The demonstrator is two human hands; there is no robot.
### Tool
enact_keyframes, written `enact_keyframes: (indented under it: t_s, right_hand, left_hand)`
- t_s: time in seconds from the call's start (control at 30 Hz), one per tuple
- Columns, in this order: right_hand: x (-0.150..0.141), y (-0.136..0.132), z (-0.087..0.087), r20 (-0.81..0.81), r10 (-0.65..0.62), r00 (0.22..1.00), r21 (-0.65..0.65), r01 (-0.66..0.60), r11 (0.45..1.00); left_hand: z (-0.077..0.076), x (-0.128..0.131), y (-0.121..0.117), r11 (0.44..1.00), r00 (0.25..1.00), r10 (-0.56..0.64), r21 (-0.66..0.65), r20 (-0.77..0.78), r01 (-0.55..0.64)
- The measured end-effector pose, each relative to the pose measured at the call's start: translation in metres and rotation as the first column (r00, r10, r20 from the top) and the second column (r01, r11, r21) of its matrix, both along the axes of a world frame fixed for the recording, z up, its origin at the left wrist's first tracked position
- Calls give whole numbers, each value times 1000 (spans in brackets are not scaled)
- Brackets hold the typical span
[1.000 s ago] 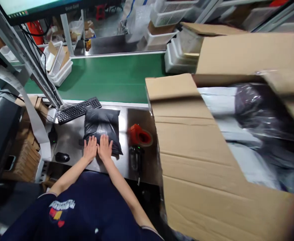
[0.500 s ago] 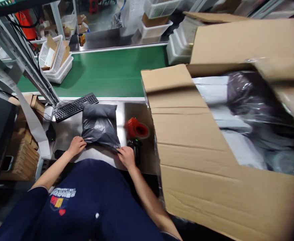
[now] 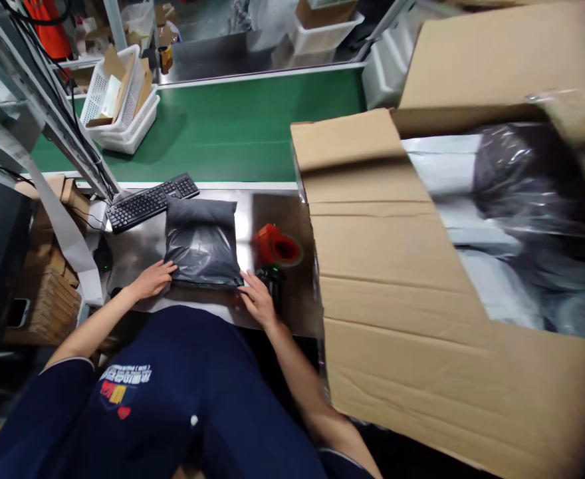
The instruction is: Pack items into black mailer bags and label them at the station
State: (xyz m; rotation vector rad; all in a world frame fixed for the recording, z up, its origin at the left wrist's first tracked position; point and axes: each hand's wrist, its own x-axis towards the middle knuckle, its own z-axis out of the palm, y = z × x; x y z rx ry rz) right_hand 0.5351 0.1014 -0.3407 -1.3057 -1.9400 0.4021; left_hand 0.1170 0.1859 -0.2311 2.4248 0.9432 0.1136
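Note:
A dark grey plastic mailer bag point(image 3: 201, 243) lies flat on the steel worktable point(image 3: 137, 253) in front of me. My left hand point(image 3: 153, 279) rests at the bag's near left corner, fingers on its edge. At the near right corner sits my right hand point(image 3: 257, 299), fingers spread and touching the edge. Whether either hand pinches the bag I cannot tell.
A black keyboard point(image 3: 150, 201) lies behind the bag. A red tape dispenser point(image 3: 275, 246) and a black scanner point(image 3: 272, 279) sit to its right. A big open cardboard box point(image 3: 412, 266) of bagged parcels fills the right. Behind runs a green conveyor point(image 3: 233, 130) with white baskets point(image 3: 123, 110).
My hands left the top of the bag, where they lay side by side, and slid apart to its two near corners. The view shifted slightly.

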Motion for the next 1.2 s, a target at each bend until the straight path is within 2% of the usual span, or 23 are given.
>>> enact_keyframes:
  t_s: [0.13,0.27,0.33,0.4,0.5,0.7,0.8,0.87,0.93,1.0,1.13,1.2]
  right_hand:
    - [-5,7,9,-18,84,996,-132,-86,988]
    - [-8,14,6,-75,69,995,-251,-86,964]
    - [-11,18,3,-134,-6,991,-305,-35,952]
    - [-16,24,1,-182,-144,973,-349,73,934]
    - [-21,33,0,-210,-311,927,-385,214,898]
    - [-20,51,4,-228,-457,860,-439,328,837]
    - [-17,63,5,-240,-555,797,-469,405,784]
    - [-15,70,4,-254,-610,750,-481,449,752]
    - [-15,74,4,-271,-646,714,-489,476,731]
    - [-15,77,4,-287,-665,690,-495,487,719]
    - [-17,78,3,-288,-687,668,-505,503,701]
    - [-17,79,1,-269,-693,669,-510,511,692]
  left_hand:
    - [2,2,14,995,998,-54,-82,28,56]
    - [-3,2,19,987,999,52,-151,7,-50]
    - [-3,3,23,970,990,142,-197,-1,-139]
    - [1,5,29,946,974,224,-238,-4,-219]
    - [8,12,42,926,961,275,-265,-14,-268]
    - [11,25,78,843,908,417,-387,35,-373]
    - [11,10,98,772,839,543,-422,45,-477]
    - [13,-5,104,705,754,654,-417,68,-574]
    - [14,-15,99,643,662,740,-413,120,-645]
    - [10,-14,81,608,606,778,-441,167,-660]
    - [-15,14,32,572,603,781,-570,161,-590]
    - [-30,30,15,537,585,797,-620,150,-572]
